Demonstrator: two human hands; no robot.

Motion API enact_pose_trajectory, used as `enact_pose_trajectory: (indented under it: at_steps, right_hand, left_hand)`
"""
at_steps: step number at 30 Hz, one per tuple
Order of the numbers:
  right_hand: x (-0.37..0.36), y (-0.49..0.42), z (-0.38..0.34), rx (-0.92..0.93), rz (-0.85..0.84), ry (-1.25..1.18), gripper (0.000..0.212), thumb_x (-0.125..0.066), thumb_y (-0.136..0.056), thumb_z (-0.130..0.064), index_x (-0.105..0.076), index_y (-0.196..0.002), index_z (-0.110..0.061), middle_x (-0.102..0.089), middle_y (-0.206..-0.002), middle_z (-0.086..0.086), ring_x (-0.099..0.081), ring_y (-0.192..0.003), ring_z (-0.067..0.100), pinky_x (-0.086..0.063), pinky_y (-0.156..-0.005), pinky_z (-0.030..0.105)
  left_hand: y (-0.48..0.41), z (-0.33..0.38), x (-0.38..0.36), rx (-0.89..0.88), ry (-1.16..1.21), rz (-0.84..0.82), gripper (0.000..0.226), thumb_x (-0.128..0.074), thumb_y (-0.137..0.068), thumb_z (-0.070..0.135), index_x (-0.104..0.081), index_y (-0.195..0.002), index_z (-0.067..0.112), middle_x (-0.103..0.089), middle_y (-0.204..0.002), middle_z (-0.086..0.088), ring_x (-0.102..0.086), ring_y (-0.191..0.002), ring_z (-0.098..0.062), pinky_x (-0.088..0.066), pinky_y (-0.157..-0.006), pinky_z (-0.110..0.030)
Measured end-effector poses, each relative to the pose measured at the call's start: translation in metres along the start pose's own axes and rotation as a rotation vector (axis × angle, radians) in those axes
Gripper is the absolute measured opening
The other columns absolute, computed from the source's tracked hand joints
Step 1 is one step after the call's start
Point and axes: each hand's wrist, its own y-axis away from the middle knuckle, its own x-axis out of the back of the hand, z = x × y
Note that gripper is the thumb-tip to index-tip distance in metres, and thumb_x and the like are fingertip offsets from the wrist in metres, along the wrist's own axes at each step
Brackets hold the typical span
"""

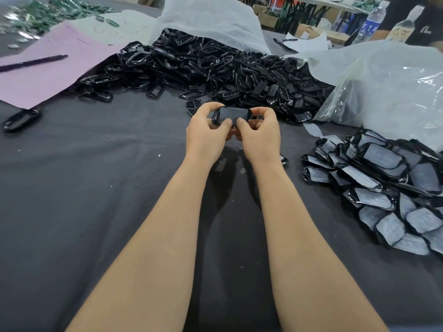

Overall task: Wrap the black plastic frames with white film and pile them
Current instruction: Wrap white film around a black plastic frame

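Both hands hold one black plastic frame (233,115) above the dark cloth, with a greyish film lying over its face. My left hand (207,133) grips its left end, thumb on the front. My right hand (260,133) pinches its right end, thumb pressing the lower edge. Behind the hands a big heap of bare black frames (215,68) spills from a white bag (211,20). To the right lies a pile of film-wrapped frames (383,188).
A dark cloth (96,188) covers the table. A pink sheet (52,68) with a pen (33,62) lies at far left, a stray frame (21,119) below it. A clear plastic bag (388,87) sits at right, and bottles (370,22) stand behind it.
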Motion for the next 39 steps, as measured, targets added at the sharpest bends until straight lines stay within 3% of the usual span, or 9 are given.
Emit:
enact_pose_trajectory:
  at_steps: [7,15,22,28,35,39]
  right_hand:
    - [-0.0004,0.0006,-0.0008,-0.021,-0.021,-0.007,0.018,-0.057,-0.091,-0.006,-0.048,-0.104,-0.016,-0.067,-0.101,0.014,-0.068,-0.091,0.027,-0.054,-0.089,0.045]
    - [0.0,0.0002,-0.0033,-0.02,0.015,-0.012,0.015,-0.056,-0.09,-0.007,-0.049,-0.101,-0.016,-0.067,-0.093,0.011,-0.069,-0.087,0.027,-0.053,-0.087,0.047]
    - [-0.0001,-0.0004,-0.0034,-0.027,0.056,-0.012,0.017,-0.055,-0.092,-0.01,-0.047,-0.087,-0.024,-0.067,-0.09,0.011,-0.069,-0.08,0.025,-0.055,-0.083,0.046]
    - [0.0,-0.0009,-0.0028,-0.033,0.051,0.006,0.013,-0.055,-0.092,-0.01,-0.048,-0.09,-0.02,-0.067,-0.095,0.015,-0.067,-0.087,0.03,-0.054,-0.084,0.047]
    - [-0.0007,-0.0014,-0.0032,-0.035,0.052,-0.02,0.011,-0.056,-0.093,-0.015,-0.049,-0.088,-0.023,-0.066,-0.097,0.016,-0.069,-0.086,0.03,-0.058,-0.077,0.04]
    - [0.0002,-0.0019,-0.0026,-0.018,0.068,0.017,0.013,-0.056,-0.093,-0.016,-0.048,-0.085,-0.023,-0.066,-0.098,0.015,-0.066,-0.089,0.031,-0.054,-0.083,0.048]
  left_hand:
    - [-0.0021,-0.0015,0.0002,0.016,-0.012,0.036,0.026,-0.055,-0.094,0.007,-0.053,-0.107,0.029,-0.067,-0.084,0.005,-0.07,-0.081,-0.014,-0.059,-0.081,-0.036]
    - [-0.0022,-0.0006,-0.0016,0.015,-0.012,0.027,0.026,-0.048,-0.097,0.006,-0.052,-0.107,0.03,-0.064,-0.086,0.009,-0.069,-0.075,-0.008,-0.059,-0.075,-0.026]
    - [-0.0019,0.0022,-0.0007,0.02,-0.026,0.026,0.024,-0.051,-0.095,0.008,-0.053,-0.104,0.031,-0.066,-0.083,0.004,-0.069,-0.074,-0.011,-0.061,-0.073,-0.033]
    - [-0.0003,0.0016,-0.0001,-0.005,-0.07,0.004,0.022,-0.058,-0.093,0.012,-0.052,-0.108,0.028,-0.068,-0.089,0.0,-0.07,-0.079,-0.013,-0.059,-0.078,-0.035]
    - [-0.0009,0.001,0.0001,0.002,-0.046,0.006,0.022,-0.054,-0.095,0.008,-0.052,-0.106,0.027,-0.069,-0.088,-0.005,-0.069,-0.075,-0.014,-0.06,-0.076,-0.034]
    - [0.0002,0.0017,0.0001,0.002,-0.037,0.001,0.021,-0.055,-0.094,0.01,-0.053,-0.102,0.028,-0.069,-0.083,-0.003,-0.069,-0.072,-0.012,-0.06,-0.07,-0.03]
